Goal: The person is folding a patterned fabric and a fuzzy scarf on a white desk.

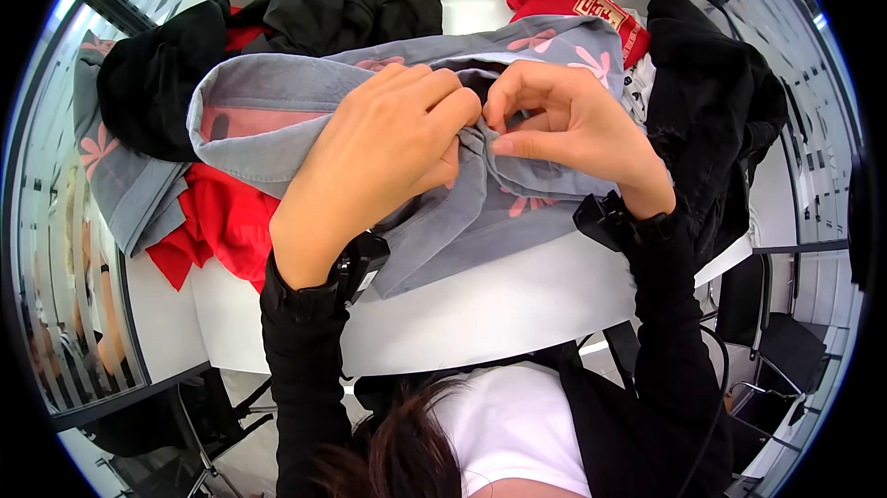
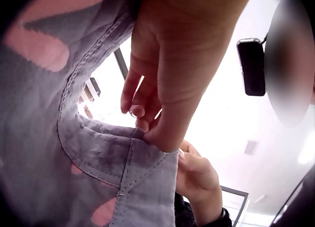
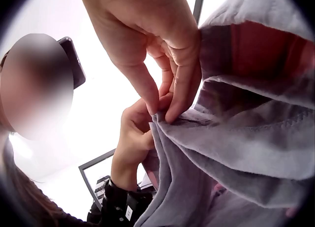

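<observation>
A grey garment with pink petal shapes (image 1: 425,249) lies across the white table, its stitched edge raised at the middle. The left hand (image 1: 374,142) pinches that edge between thumb and fingers; in the left wrist view the left hand (image 2: 172,64) holds it beside a stitched corner (image 2: 145,160). Close on its right, the right hand (image 1: 577,124) pinches the same cloth with thumb and forefinger. In the right wrist view the right hand (image 3: 152,45) grips a small fold of the grey cloth (image 3: 182,153), fingertips nearly touching the other hand.
Black clothing (image 1: 152,82) and red cloth (image 1: 236,225) lie at the left. Behind on the right are a red piece with a printed label (image 1: 601,6) and black trousers (image 1: 711,110). The white table's front edge (image 1: 480,332) is near the person's body. Chairs (image 1: 785,350) stand at the lower right.
</observation>
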`<action>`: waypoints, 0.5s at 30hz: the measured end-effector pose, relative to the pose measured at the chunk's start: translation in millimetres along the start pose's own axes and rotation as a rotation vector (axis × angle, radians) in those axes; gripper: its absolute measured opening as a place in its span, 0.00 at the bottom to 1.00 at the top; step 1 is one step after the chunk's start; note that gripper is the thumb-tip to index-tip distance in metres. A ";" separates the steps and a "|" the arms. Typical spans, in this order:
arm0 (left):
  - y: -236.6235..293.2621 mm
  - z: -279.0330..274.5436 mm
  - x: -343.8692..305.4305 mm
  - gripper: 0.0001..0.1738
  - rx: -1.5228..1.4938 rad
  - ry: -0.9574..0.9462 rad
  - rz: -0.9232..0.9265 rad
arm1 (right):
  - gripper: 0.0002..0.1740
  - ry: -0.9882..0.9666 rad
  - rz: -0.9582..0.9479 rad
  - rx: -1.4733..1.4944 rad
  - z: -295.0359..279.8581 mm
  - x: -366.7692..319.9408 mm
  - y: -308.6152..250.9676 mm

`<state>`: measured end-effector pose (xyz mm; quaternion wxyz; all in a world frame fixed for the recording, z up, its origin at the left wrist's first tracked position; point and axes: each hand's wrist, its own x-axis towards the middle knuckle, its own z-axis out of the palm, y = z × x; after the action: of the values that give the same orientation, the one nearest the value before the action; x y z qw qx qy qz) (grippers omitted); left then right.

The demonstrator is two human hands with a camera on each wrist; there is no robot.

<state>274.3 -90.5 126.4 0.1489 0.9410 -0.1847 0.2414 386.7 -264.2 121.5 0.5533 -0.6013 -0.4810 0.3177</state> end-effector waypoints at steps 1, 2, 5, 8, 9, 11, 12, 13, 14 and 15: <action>-0.3 -0.6 0.3 0.12 -0.001 -0.007 -0.005 | 0.09 0.002 -0.002 0.011 0.7 0.3 0.5; -0.3 -1.1 0.6 0.12 -0.002 -0.014 -0.009 | 0.09 0.005 -0.002 0.022 1.6 0.5 0.8; 0.0 -2.7 0.6 0.12 -0.019 -0.006 -0.023 | 0.09 -0.012 -0.044 -0.006 1.3 1.1 1.8; 1.8 -6.5 1.7 0.13 -0.035 0.039 0.020 | 0.09 -0.022 -0.093 -0.012 2.0 0.8 3.0; 2.8 -7.8 2.0 0.14 -0.031 0.047 0.012 | 0.09 -0.021 -0.107 -0.005 3.0 0.3 3.4; 4.3 -9.1 1.7 0.14 -0.025 0.061 -0.007 | 0.09 -0.002 -0.123 -0.016 5.1 0.1 3.5; 3.7 -8.6 1.3 0.15 -0.057 0.082 0.001 | 0.09 0.007 -0.133 -0.023 5.9 0.2 3.1; 3.0 -7.5 1.7 0.13 -0.053 0.099 0.016 | 0.09 0.014 -0.139 -0.027 6.3 0.1 2.7; 2.6 -6.3 2.1 0.13 -0.050 0.116 0.031 | 0.09 0.021 -0.145 -0.031 6.5 -0.4 2.3; 3.0 -5.7 1.7 0.12 -0.047 0.132 0.045 | 0.09 0.027 -0.151 -0.034 6.9 -0.8 1.7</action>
<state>272.2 -91.6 132.6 0.1771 0.9149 -0.2012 0.3019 380.4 -262.3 118.4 0.5719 -0.5770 -0.5226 0.2587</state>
